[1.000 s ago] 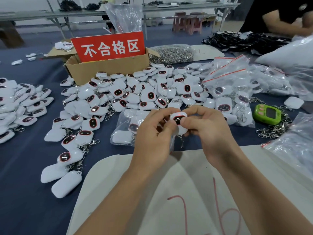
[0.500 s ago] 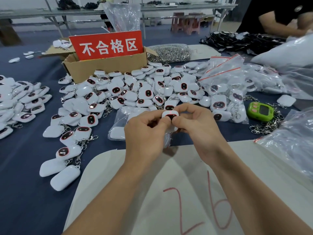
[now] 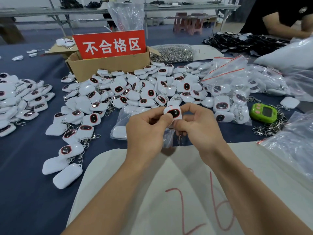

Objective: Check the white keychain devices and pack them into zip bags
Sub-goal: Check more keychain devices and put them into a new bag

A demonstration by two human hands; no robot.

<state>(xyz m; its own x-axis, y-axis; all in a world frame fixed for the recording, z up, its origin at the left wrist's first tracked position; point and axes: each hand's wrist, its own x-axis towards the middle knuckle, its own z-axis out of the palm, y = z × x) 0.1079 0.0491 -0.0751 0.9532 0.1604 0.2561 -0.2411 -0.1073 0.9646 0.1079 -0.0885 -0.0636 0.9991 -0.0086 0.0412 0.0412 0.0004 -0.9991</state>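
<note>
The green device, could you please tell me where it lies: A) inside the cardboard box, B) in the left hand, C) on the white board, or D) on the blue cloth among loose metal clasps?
D: the green device rests on the blue cloth among loose metal clasps, right of the right hand.

Table covered in dark blue cloth (image 3: 25, 192). Centre: heap of white plastic keychain devices (image 3: 149, 89) with dark oval faces; second heap (image 3: 20, 99) at left edge. Far side: brown cardboard box (image 3: 108, 67) with red sign, clear bag of metal rings (image 3: 172, 53). Right: clear zip bags (image 3: 227, 77), red-striped; small green plastic gadget (image 3: 263, 113). Near edge: white sheet (image 3: 169, 175) marked "26" in red.
</note>
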